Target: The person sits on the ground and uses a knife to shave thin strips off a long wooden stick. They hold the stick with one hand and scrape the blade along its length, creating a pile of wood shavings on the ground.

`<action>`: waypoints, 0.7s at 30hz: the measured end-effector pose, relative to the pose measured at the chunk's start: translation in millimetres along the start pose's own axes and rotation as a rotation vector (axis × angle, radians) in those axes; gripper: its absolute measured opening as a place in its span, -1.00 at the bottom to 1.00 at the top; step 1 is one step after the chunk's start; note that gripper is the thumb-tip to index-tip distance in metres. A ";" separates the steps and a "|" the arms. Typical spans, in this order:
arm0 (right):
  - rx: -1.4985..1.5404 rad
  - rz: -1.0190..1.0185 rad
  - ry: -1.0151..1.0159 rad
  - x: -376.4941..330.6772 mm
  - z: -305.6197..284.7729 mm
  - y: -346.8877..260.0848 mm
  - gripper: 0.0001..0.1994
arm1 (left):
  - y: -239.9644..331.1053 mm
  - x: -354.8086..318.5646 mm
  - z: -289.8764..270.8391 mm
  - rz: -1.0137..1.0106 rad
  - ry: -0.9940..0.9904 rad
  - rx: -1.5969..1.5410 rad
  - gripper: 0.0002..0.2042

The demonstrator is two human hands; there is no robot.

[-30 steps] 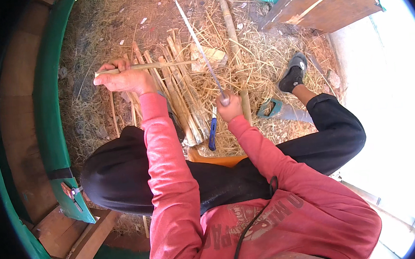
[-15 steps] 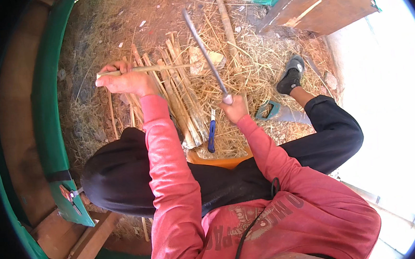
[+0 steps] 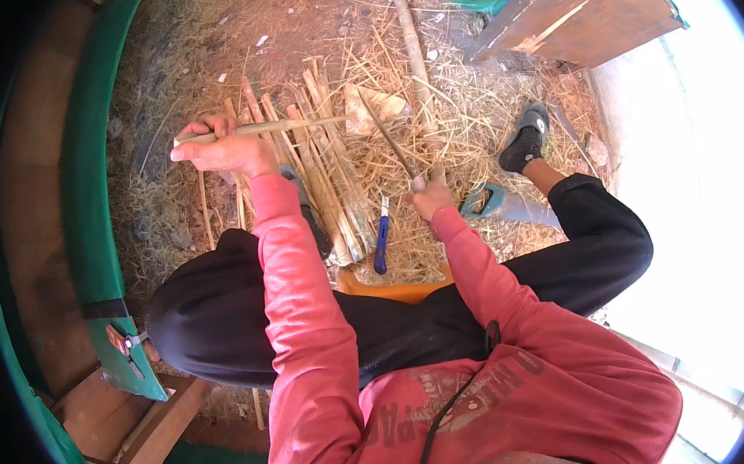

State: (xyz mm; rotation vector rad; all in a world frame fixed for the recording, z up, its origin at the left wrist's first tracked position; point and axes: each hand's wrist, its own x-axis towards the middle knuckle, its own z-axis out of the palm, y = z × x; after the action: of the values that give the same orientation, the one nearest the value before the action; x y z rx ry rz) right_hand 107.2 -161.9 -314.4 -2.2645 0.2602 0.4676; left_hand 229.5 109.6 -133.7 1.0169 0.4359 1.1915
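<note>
Head view: left hand (image 3: 233,150) grips thin wooden strip (image 3: 300,124); right hand (image 3: 431,200) wrapped round long-bladed knife (image 3: 390,138), blue cutter (image 3: 381,243) nearby.

A pinkish-red sweatshirt (image 3: 556,400) is covering the upper body, its left sleeve (image 3: 306,297) creasing into many folds and its right sleeve (image 3: 492,280) matching in colour. A grey print (image 3: 470,404) with darker lettering is spreading across the chest, and a thin black cord (image 3: 425,452) is hanging over it, looping at its far end. Black trousers (image 3: 413,324) are clothing both legs, the right cuff (image 3: 576,185) bunching thickly above a grey-and-black shoe (image 3: 527,133). A second dark shoe (image 3: 311,215) is showing partly at left.
</note>
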 end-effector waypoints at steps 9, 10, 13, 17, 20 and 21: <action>0.385 -0.253 0.351 -2.6 19.3 -44.9 -0.73 | 1.2 0.7 -1.2 -0.015 -0.116 -0.001 -0.40; 0.204 -0.150 0.294 -1.5 31.2 -28.9 -0.75 | 3.2 -0.7 0.1 -0.017 -0.112 0.001 -0.40; -0.398 -0.208 -0.017 -7.7 65.4 55.5 -0.69 | 3.5 -2.1 -2.2 -0.038 -0.101 -0.029 -0.39; -0.155 0.217 -0.038 -7.7 71.2 73.8 -0.56 | 2.9 2.4 -4.8 -0.049 -0.104 -0.043 -0.39; -0.002 0.315 -0.021 2.8 70.2 87.3 -0.53 | 8.3 -1.3 1.7 -0.059 -0.115 -0.017 -0.39; 0.038 0.326 0.000 1.7 71.4 89.2 -0.52 | 7.8 0.0 2.2 -0.060 -0.137 -0.023 -0.39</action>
State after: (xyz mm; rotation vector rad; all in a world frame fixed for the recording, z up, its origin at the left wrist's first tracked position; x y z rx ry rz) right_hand 61.6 -168.0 -419.0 -2.1914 0.6381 0.6251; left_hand 226.8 108.8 -126.1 1.0509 0.3418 1.0636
